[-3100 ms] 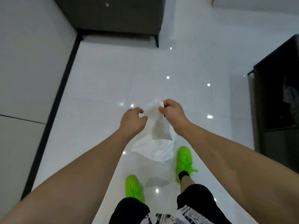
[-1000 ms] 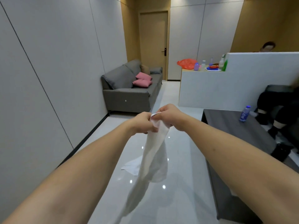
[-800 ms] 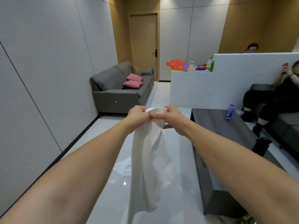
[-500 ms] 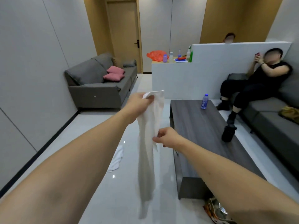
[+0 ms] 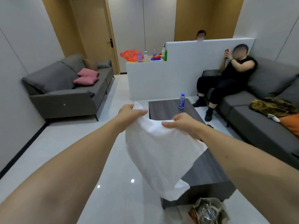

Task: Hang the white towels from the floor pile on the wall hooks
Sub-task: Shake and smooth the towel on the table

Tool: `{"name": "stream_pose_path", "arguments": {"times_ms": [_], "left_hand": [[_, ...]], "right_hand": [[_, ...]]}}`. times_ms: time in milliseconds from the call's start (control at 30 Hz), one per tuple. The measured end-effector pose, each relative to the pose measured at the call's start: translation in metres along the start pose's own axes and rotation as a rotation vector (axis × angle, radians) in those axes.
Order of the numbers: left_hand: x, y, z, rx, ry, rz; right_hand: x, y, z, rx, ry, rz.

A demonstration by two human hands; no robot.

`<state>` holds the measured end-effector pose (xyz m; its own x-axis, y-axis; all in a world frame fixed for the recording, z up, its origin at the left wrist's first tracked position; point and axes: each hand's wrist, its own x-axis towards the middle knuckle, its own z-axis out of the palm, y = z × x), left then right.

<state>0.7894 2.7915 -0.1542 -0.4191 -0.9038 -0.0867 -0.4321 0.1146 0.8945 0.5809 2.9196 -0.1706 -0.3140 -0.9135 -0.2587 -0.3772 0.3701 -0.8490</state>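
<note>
Between both outstretched arms, a white towel (image 5: 161, 152) hangs in the air, spread wide above the floor and the near end of a dark coffee table (image 5: 208, 173). At its upper edge the left hand (image 5: 129, 113) grasps one corner, and the right hand (image 5: 184, 124) grasps the other end. On the table stands a water bottle (image 5: 181, 101).

White towel (image 5: 159, 152), plain, without pattern. Grey sofa (image 5: 64, 88) bearing two pink cushions (image 5: 86, 76). Dark grey wood-grain coffee table (image 5: 168, 107); on it a clear bottle (image 5: 181, 101) with blue cap and label. Glossy white floor (image 5: 68, 152). Tan door (image 5: 97, 34). Orange-red bag (image 5: 131, 54) on a white partition (image 5: 161, 81).
</note>
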Motion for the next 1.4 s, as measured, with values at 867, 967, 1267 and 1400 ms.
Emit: {"name": "stream_pose_path", "arguments": {"times_ms": [867,967,1267,1400], "left_hand": [[0.346,0.109,0.132,0.644,0.189,0.006],[0.373,0.199,0.107,0.485,0.441,0.147],[0.337,0.271,0.059,0.372,0.734,0.362],[0.317,0.21,0.088,0.388,0.655,0.315]], "right_hand": [[0.346,-0.012,-0.199,-0.561,0.333,-0.002],[0.355,-0.085,-0.259,-0.489,0.615,-0.175],[0.303,-0.146,-0.326,-0.607,0.912,-0.36],[0.287,-0.078,-0.293,-0.738,0.734,-0.273]]}}
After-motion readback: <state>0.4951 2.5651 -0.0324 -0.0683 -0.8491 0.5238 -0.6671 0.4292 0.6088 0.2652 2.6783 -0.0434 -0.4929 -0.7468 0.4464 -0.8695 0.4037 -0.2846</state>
